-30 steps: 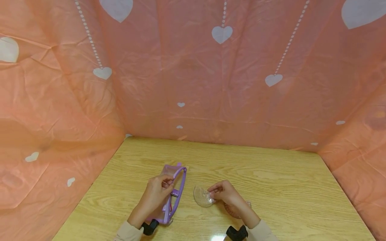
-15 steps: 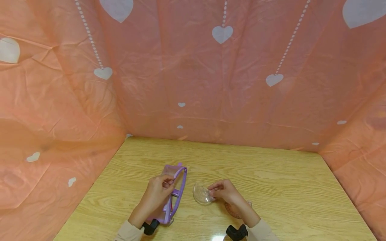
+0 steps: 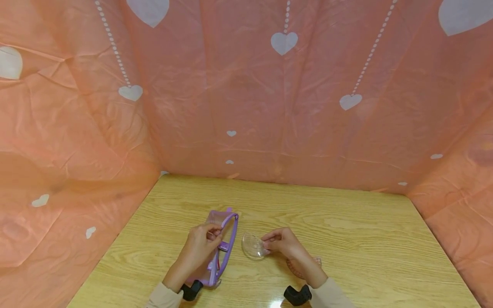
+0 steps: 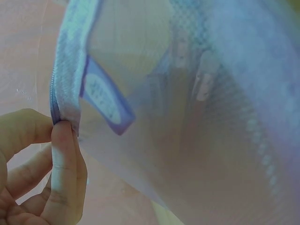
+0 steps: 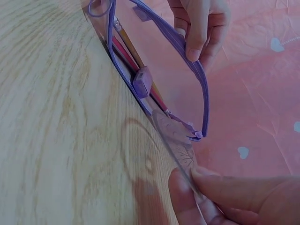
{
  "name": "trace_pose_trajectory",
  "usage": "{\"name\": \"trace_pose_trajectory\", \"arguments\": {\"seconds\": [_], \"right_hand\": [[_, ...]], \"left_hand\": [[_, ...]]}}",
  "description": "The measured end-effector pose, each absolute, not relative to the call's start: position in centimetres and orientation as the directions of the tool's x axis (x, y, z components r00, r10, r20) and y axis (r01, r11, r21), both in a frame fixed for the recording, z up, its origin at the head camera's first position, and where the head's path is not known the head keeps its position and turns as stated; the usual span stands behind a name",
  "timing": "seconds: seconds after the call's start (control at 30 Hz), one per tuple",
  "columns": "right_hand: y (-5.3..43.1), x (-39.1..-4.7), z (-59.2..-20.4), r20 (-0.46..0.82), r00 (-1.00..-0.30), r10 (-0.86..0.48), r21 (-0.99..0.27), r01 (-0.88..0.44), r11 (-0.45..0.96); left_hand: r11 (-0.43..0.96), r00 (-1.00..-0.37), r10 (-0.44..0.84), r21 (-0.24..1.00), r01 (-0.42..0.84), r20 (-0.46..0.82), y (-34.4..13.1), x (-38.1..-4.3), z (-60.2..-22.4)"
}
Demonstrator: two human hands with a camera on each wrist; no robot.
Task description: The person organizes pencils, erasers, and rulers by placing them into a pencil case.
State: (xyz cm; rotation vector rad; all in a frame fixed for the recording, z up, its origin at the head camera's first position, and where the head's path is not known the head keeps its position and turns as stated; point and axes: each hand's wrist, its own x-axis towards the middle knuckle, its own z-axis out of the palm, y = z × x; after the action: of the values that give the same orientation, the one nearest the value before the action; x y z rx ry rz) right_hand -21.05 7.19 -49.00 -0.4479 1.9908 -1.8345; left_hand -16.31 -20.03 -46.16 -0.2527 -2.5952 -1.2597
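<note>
My left hand (image 3: pixel 199 243) pinches the zipped edge of an unzipped purple mesh pencil case (image 3: pixel 233 238), keeping its mouth wide. Inside the case, the right wrist view shows pencils (image 5: pixel 131 45) and a small purple block (image 5: pixel 142 83), perhaps a sharpener or eraser. Between thumb and fingers, my right hand (image 3: pixel 286 245) holds a clear protractor (image 3: pixel 252 247) by one end. The protractor is tilted above the table, just right of the case and apart from it in the head view.
A second protractor-like piece with reddish markings (image 3: pixel 295 268) lies on the wooden table (image 3: pixel 346 239), partly hidden under my right wrist. Orange cloth with white hearts (image 3: pixel 246 107) walls the table at the back and both sides.
My right hand has shifted slightly left with the protractor, bringing it nearer the pencil case; the protractor has also tipped a little. The left hand and the case stay put.
</note>
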Motion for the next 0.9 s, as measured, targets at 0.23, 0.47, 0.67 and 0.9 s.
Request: {"name": "trace_pose_trajectory", "arguments": {"seconds": [0.23,0.47,0.67,0.9], "right_hand": [[6.5,-20.9,-49.2,-0.058,-0.874,-0.483,-0.998,0.033,0.061],[5.9,-21.1,-49.2,-0.045,-0.883,-0.467,-0.998,0.017,0.064],[5.4,-21.4,-49.2,-0.014,-0.884,-0.467,-0.997,-0.022,0.071],[4.6,-21.9,-49.4,0.005,-0.891,-0.453,-1.000,-0.017,0.023]], "left_hand": [[0.608,-0.956,0.051,0.750,0.260,0.290,-20.0,-16.4,-46.2],[0.601,-0.956,0.049,0.756,0.259,0.289,-20.0,-16.4,-46.3],[0.609,-0.954,0.049,0.748,0.264,0.297,-19.9,-16.5,-46.4],[0.597,-0.956,0.050,0.759,0.262,0.290,-19.9,-16.4,-46.4]]}}
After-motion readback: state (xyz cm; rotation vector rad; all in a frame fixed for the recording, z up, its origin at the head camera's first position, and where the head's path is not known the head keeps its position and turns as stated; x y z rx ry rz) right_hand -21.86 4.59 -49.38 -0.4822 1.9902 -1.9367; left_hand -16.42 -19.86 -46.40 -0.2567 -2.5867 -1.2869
